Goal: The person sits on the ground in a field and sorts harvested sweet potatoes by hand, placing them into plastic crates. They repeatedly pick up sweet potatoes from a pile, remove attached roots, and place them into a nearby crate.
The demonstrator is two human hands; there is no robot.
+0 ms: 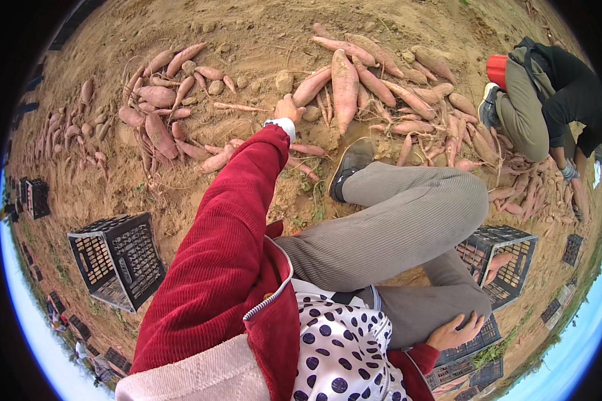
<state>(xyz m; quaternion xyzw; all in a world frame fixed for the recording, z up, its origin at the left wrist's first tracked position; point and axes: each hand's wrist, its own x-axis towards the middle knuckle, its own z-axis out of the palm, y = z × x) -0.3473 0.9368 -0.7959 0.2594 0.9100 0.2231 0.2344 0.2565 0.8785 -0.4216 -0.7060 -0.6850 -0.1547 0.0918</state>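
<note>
My left hand (288, 108), in a red corduroy sleeve with a white cuff, reaches to the soil, its fingers closed on the lower end of a reddish sweet potato (313, 86). Beside it on the right, a large sweet potato (344, 85) lies on a long heap of others. A thin root (238, 107) and a stone (284, 81) are close to the hand. Another pile of sweet potatoes (156, 96) lies farther left. My right hand (454, 332) rests bare on my trouser leg near the knee, holding nothing.
A black plastic crate (133, 260) lies at the left; another crate (511, 263), with sweet potatoes inside, is beyond my knees. My shoe (352, 165) is beside the heap. At the right a co-worker (562, 95) bends over more sweet potatoes, near a red object (496, 70).
</note>
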